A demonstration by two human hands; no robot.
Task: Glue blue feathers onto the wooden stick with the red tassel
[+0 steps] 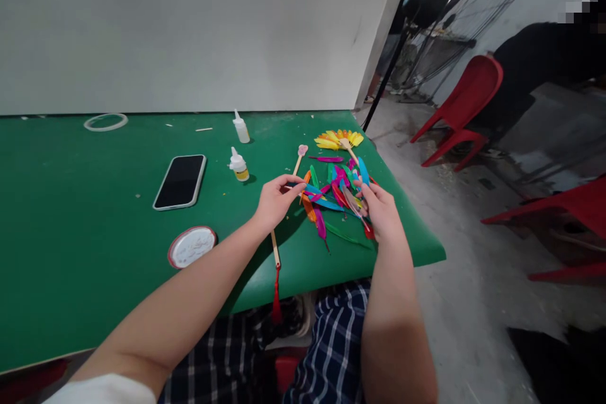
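My left hand is closed, thumb and fingertips pinched at the end of a long blue feather. Under it runs a thin wooden stick with a pink flower-shaped tip and a red tassel hanging over the table edge. Fingers of my right hand are closed around a short blue feather at the pile's right side. Between both hands lies a loose heap of coloured feathers, with an orange feather, a purple feather and a green feather nearby.
Behind the heap lies a yellow feather fan. Two glue bottles, a phone, a white lid and a clear ring rest on the green table. Red chairs stand right.
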